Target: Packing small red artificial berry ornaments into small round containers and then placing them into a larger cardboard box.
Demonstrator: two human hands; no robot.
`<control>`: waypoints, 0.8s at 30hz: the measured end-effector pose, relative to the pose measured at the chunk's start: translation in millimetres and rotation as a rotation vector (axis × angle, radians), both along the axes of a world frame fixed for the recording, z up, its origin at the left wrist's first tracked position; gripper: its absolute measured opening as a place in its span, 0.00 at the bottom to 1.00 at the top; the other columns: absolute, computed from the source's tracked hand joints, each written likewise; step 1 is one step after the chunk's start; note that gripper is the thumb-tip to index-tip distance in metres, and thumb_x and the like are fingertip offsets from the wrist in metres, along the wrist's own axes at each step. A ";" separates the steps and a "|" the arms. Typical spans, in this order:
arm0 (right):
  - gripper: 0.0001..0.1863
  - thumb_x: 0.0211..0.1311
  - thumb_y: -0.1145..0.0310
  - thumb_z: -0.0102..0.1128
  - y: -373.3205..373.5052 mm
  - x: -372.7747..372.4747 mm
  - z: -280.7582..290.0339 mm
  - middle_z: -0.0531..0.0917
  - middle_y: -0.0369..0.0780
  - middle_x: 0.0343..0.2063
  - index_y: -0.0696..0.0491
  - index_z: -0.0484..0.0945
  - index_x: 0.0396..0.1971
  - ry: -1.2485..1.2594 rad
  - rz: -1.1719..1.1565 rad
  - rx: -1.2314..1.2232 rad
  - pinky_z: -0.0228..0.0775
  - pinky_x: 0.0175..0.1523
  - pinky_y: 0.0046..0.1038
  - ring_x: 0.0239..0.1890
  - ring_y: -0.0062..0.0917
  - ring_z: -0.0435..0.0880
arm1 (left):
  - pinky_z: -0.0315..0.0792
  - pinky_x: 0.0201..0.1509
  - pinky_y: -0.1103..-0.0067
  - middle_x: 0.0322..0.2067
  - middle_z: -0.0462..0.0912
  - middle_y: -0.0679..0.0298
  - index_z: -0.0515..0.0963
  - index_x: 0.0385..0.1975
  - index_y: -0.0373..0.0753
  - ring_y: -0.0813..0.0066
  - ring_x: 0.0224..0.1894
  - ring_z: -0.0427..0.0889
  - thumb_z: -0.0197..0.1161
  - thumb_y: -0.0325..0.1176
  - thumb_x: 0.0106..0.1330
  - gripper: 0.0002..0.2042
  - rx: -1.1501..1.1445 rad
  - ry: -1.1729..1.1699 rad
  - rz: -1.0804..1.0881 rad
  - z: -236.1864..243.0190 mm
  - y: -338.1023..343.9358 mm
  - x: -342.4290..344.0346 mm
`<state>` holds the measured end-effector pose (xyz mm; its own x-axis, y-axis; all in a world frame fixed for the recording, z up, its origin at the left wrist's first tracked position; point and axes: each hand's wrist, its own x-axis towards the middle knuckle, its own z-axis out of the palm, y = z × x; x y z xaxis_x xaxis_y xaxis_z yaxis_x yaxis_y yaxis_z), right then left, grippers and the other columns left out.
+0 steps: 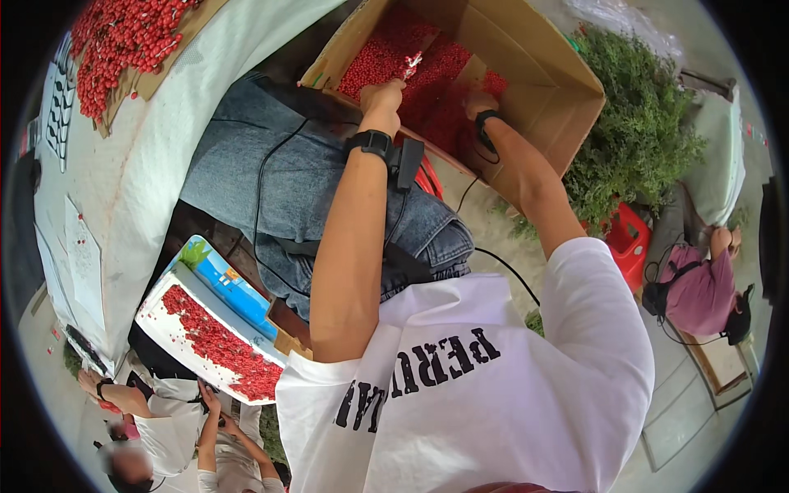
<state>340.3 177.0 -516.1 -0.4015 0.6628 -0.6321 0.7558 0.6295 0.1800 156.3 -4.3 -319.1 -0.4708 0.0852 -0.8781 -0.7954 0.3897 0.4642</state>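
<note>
An open cardboard box (pixel 538 57) stands in front of me, its inside spread with many small red berries (pixel 370 70). Over the box's near edge reaches my left hand (pixel 383 100), its fingers closed on a small red-and-white sprig or bundle (pixel 412 62) that is too small to make out clearly. Farther right, my right hand (pixel 480 103) is down inside the box beside the berries. Its fingers are blurred and partly hidden, so what they hold, if anything, does not show. Both wrists wear black bands.
At the upper left, red berry clusters (pixel 123 49) lie on cardboard over a white-covered table (pixel 123 189). A white box (pixel 156 308) of red berries stands lower left. Green leafy branches (pixel 625 123) and a red plastic stool (pixel 629 246) are at right. Other people sit nearby; cables cross my lap.
</note>
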 end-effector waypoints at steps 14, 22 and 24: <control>0.34 0.54 0.79 0.56 -20.8 -17.7 39.4 0.77 0.38 0.49 0.48 0.62 0.63 0.638 -0.852 -1.247 0.79 0.43 0.38 0.46 0.33 0.80 | 0.71 0.55 0.68 0.51 0.77 0.43 0.76 0.44 0.24 0.57 0.53 0.78 0.67 0.28 0.55 0.18 0.039 -0.006 0.085 27.9 4.9 7.9; 0.30 0.59 0.78 0.56 -44.1 -94.3 157.2 0.76 0.38 0.51 0.49 0.62 0.63 1.373 -0.891 -0.880 0.79 0.44 0.31 0.47 0.27 0.79 | 0.74 0.48 0.69 0.46 0.80 0.45 0.77 0.43 0.25 0.57 0.45 0.82 0.62 0.29 0.58 0.16 -0.146 -0.008 0.345 -18.1 -2.3 -12.0; 0.30 0.59 0.78 0.59 -50.8 -97.6 176.8 0.76 0.38 0.52 0.50 0.63 0.62 1.466 -0.639 -0.657 0.79 0.41 0.28 0.46 0.25 0.80 | 0.74 0.47 0.69 0.46 0.81 0.45 0.77 0.43 0.24 0.57 0.45 0.82 0.61 0.29 0.59 0.16 -0.183 -0.033 0.394 -19.0 0.3 -14.0</control>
<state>242.7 126.2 -339.3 -0.6412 0.7356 -0.2187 0.1819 -0.1312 -0.9745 142.2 -4.0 -338.2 -0.4079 -0.2540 -0.8770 -0.9129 0.1271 0.3878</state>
